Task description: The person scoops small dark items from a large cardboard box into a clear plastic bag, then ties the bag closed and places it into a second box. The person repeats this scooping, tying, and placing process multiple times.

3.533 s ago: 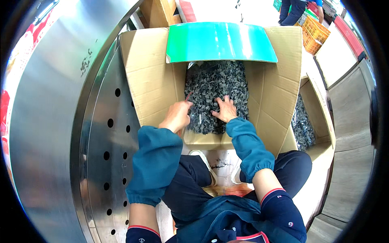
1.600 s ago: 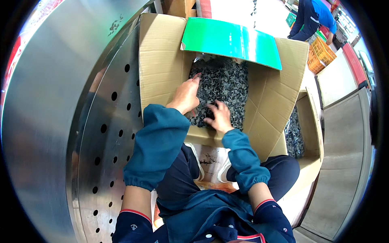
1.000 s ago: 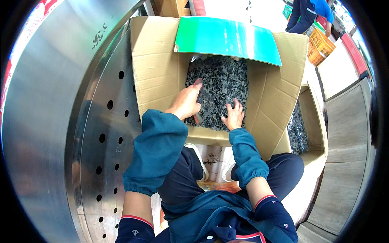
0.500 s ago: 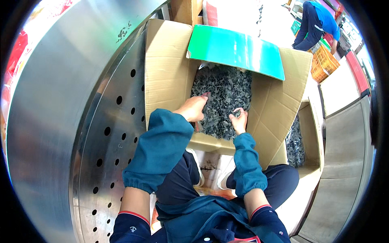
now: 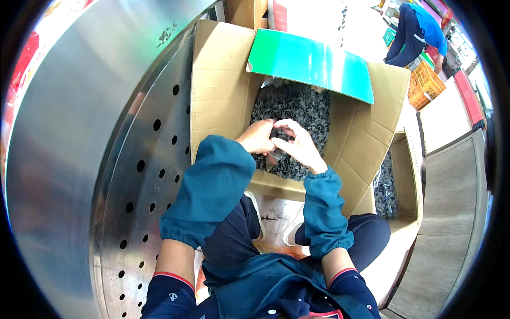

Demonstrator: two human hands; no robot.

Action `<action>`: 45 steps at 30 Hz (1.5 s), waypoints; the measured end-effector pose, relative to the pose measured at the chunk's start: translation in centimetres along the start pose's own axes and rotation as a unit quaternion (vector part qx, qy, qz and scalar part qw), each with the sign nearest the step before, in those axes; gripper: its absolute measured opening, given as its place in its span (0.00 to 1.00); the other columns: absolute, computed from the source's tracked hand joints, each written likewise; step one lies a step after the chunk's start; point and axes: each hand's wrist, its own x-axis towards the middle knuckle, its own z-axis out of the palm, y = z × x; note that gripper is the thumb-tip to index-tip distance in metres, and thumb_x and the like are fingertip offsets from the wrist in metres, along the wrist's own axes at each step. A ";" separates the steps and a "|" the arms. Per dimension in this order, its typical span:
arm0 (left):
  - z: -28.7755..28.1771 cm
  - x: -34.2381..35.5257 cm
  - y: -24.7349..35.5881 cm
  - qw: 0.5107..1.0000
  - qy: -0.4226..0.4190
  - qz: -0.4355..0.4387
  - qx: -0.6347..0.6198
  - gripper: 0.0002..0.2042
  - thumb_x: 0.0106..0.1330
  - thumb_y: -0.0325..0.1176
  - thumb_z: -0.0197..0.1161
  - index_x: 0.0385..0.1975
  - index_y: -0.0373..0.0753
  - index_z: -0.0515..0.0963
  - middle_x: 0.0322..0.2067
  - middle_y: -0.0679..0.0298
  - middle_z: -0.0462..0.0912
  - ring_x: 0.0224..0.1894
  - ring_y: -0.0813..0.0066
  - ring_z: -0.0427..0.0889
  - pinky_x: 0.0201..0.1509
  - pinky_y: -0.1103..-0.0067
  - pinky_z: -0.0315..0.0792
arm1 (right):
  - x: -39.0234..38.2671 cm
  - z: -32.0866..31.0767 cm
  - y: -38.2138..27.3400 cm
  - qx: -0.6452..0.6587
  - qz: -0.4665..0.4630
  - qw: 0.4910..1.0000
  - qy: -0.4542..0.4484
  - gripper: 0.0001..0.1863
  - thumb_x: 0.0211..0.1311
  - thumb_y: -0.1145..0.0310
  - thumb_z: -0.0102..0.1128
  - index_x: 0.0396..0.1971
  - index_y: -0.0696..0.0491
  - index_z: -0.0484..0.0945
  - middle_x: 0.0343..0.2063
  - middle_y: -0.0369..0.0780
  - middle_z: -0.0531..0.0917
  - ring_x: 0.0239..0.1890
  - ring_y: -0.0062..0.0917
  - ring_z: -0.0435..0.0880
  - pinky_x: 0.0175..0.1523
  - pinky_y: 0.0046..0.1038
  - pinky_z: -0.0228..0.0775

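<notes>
A large cardboard box (image 5: 362,133) stands open before me, filled with dark grey-black curled dried flakes (image 5: 304,109). My left hand (image 5: 258,137) is over the flakes on the box's left side, its fingers closed on a small clear plastic bag (image 5: 273,159); part of the bag shows below the fingers. Right against it is my right hand (image 5: 298,142), its fingers curved and thumb apart at the top of the left hand. Dark flakes show through the gap between thumb and fingers. Whether a few flakes cling to the right fingers cannot be made out.
A green flap (image 5: 311,64) leans over the box's far side. To the left curves a steel panel with round holes (image 5: 151,175). A second box (image 5: 409,186) of dark flakes is at the right. Farther off, a person in blue (image 5: 419,32) bends by an orange crate (image 5: 425,85).
My right hand has moved up and left from the flakes near the box's right side to meet my left hand. Its pinch has loosened. The left hand has barely moved.
</notes>
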 end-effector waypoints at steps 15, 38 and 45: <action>-0.4 -0.2 -1.1 0.986 0.057 0.062 0.141 0.28 0.40 0.24 0.63 0.46 0.28 0.67 0.35 0.46 0.77 0.42 0.53 0.76 0.46 0.70 0.70 | -11.7 0.3 12.9 -0.404 0.433 0.800 0.098 0.56 0.35 0.41 0.68 0.60 0.58 0.50 0.47 0.56 0.66 0.48 0.48 0.70 0.52 0.40 0.65; -0.4 -0.7 -0.4 0.984 0.037 0.057 0.164 0.33 0.42 0.25 0.62 0.53 0.25 0.62 0.46 0.40 0.72 0.51 0.52 0.72 0.55 0.71 0.65 | -9.9 4.3 15.3 -0.310 0.258 0.858 0.319 0.38 0.34 0.54 0.73 0.49 0.46 0.67 0.45 0.50 0.63 0.44 0.45 0.70 0.47 0.39 0.66; -0.6 -1.3 0.2 0.988 0.038 0.090 0.120 0.33 0.42 0.25 0.62 0.53 0.25 0.61 0.50 0.41 0.69 0.55 0.54 0.69 0.57 0.74 0.64 | -8.8 4.5 16.4 -0.338 0.206 0.863 0.312 0.30 0.44 0.55 0.66 0.48 0.46 0.68 0.45 0.51 0.65 0.43 0.45 0.72 0.45 0.40 0.68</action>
